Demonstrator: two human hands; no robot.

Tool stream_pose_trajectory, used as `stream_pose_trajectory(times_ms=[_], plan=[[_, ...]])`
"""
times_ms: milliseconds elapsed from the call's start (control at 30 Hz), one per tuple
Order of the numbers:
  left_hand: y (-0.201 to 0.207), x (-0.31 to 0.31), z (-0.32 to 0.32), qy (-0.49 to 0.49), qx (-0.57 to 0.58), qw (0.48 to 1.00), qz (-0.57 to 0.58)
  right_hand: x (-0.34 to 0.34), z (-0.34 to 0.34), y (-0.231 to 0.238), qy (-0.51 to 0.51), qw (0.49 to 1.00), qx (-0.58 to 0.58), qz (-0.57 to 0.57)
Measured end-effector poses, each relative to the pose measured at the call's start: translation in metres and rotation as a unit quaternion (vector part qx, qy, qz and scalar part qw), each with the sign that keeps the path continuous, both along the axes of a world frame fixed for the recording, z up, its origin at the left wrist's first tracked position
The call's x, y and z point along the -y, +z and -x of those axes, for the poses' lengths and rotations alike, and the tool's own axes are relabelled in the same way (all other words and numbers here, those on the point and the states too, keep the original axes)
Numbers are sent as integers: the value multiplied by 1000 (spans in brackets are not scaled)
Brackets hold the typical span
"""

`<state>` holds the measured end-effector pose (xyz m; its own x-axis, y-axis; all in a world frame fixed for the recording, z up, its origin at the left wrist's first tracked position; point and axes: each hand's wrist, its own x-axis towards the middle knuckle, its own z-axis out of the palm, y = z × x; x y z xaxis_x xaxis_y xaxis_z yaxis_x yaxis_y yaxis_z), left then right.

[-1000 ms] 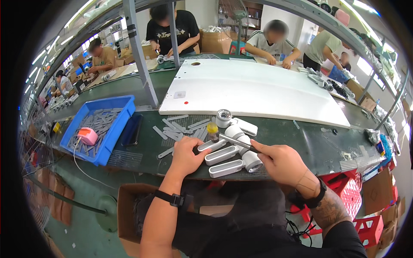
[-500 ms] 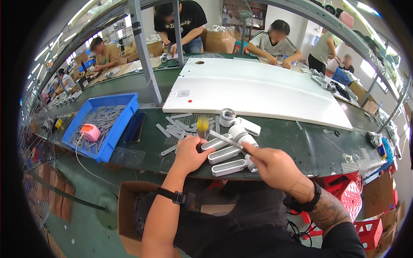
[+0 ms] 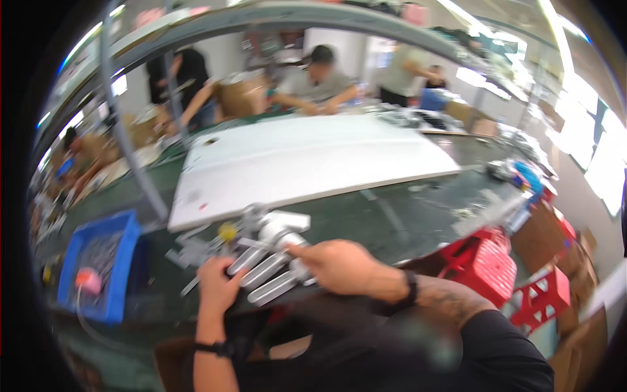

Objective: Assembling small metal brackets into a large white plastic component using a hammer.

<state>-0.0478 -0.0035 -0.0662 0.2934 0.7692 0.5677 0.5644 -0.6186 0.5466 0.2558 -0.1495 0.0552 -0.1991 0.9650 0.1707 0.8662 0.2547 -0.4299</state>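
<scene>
Much of this picture is smeared by motion. My right hand (image 3: 346, 266) is closed round the handle of a small hammer with a yellow-tipped head (image 3: 227, 231). The hammer lies slantwise over the white parts, its head just beyond my left hand. My left hand (image 3: 217, 282) has its fingers curled and its thumb at the left end of a white oblong part with a long hollow (image 3: 248, 259). Similar white parts (image 3: 273, 289) lie side by side between my hands, with round joints on their right. Flat grey strips (image 3: 189, 251) are scattered beyond my left hand.
A large white board (image 3: 307, 157) covers the bench beyond the parts. To the left stands a blue tray (image 3: 134, 261) of grey strips, with a pink device (image 3: 88, 281) in it. Red stools (image 3: 486, 268) stand at the right. A metal post (image 3: 134, 157) rises behind the tray. Several people work opposite.
The whole view has swung to the right, so the bench and board appear further left. My right hand still grips the hammer, and my left hand stays by the white parts.
</scene>
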Motion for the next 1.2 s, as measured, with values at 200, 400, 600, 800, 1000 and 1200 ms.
stream_pose_trajectory(times_ms=[200,400,600,800,1000,1200], plan=[[8,3,-15,17,-24,998,49,2,-15,22,-25,998,46,42],[5,4,-11,14,-40,998,45,-4,-25,-10,-4,999,24,27],[20,8,-26,-4,-42,997,-57,19,-75,-15,-126,970,-116,-171],[28,11,-16,-28,32,998,-54,32,-147,-57,-217,945,-39,-242],[31,24,-23,-46,-42,993,-96,46,-157,-85,-182,942,30,-279],[29,21,-19,-87,-28,995,-27,42,-156,-91,-215,936,16,-277]])
